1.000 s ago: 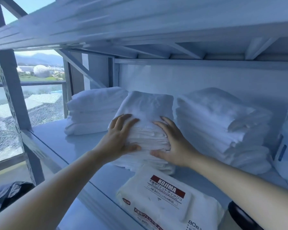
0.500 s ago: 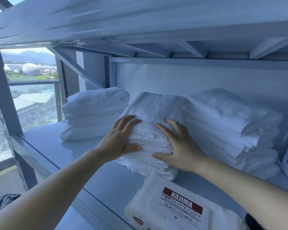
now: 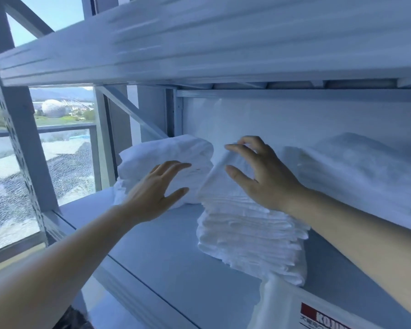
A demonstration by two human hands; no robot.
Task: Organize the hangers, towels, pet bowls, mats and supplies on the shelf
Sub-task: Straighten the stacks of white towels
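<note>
Head: three towel stacks [image 3: 164, 162] [image 3: 247, 233] [image 3: 354, 176], two hands [image 3: 152, 193] [image 3: 266, 179]

Middle towel stack [image 3: 247, 233]: bare shelf board [image 3: 157, 245] open left-front; left towel stack [image 3: 166, 153] just beside; right towel stack [image 3: 356, 176] close right; wipes pack [image 3: 294, 309] just in front; upper shelf [image 3: 199, 43] overhead.

At nine o'clock a window [image 3: 0, 186] looks outdoors. A white dome building [image 3: 52, 108] sits at ten o'clock beneath hazy hills [image 3: 62, 92]. A grey railing [image 3: 57, 129] crosses below it, above a netted rooftop [image 3: 67, 169]. Something dark [image 3: 74, 319] lies at seven o'clock, too blurred to identify.
</note>
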